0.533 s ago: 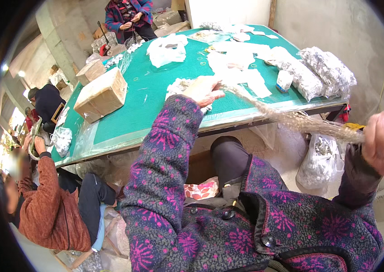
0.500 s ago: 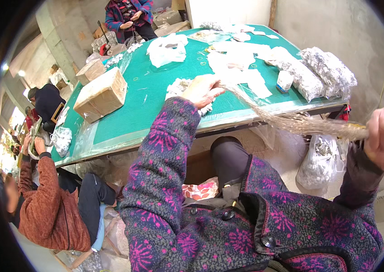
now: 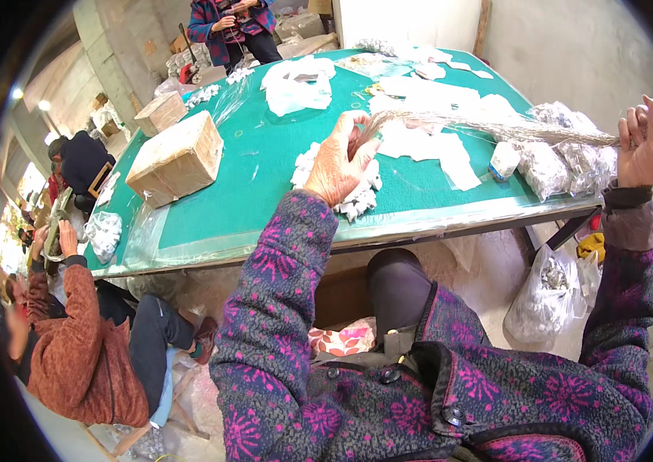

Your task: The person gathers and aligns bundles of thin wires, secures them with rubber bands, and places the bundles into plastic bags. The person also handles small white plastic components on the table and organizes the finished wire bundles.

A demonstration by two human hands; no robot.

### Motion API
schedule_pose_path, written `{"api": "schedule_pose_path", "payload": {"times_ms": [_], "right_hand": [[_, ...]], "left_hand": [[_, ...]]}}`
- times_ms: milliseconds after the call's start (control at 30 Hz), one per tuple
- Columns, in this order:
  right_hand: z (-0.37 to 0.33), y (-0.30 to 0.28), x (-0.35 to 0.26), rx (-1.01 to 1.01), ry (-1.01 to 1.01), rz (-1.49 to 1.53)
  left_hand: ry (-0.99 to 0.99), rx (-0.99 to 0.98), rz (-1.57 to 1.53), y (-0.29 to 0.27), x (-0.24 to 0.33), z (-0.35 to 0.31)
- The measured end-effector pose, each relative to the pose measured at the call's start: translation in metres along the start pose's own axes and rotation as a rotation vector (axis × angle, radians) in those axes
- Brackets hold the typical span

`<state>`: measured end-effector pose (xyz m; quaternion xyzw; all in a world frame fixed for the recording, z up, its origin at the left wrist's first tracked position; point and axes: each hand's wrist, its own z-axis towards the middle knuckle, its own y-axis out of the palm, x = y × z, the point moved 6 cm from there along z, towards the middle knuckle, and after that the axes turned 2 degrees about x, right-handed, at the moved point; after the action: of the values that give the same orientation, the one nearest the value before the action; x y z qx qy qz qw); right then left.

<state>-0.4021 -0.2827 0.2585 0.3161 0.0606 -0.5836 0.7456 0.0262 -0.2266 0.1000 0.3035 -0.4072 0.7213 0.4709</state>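
One bundle of strands [image 3: 534, 131] stretches sideways between your left hand [image 3: 344, 160], gripping it over the counter [image 3: 249, 185], and your right hand [image 3: 641, 151], gripping it by the counter's right end.

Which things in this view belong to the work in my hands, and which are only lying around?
In the work:
brownish bundle of thin strands, held between left hand and right hand

Apparently lying about:
cardboard box on the green table
small white container
filled bag below the table
white heap near left hand, use unclear
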Motion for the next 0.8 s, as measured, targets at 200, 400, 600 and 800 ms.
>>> {"api": "schedule_pose_path", "payload": {"times_ms": [200, 400, 600, 800], "right_hand": [[0.044, 0.0, 0.034, -0.146, 0.147, 0.318], [0.042, -0.026, 0.115, 0.44, 0.495, 0.399], [0.062, -0.018, 0.103, 0.219, 0.429, 0.578], [0.054, 0.042, 0.028, -0.356, 0.527, 0.938]], "left_hand": [[0.065, -0.103, 0.3, 0.003, 0.014, -0.012], [0.277, 0.117, 0.261, 0.01, 0.021, -0.031], [0.162, 0.106, 0.293, 0.014, 0.012, -0.044], [0.175, -0.174, 0.748, 0.064, -0.023, -0.052]]}}
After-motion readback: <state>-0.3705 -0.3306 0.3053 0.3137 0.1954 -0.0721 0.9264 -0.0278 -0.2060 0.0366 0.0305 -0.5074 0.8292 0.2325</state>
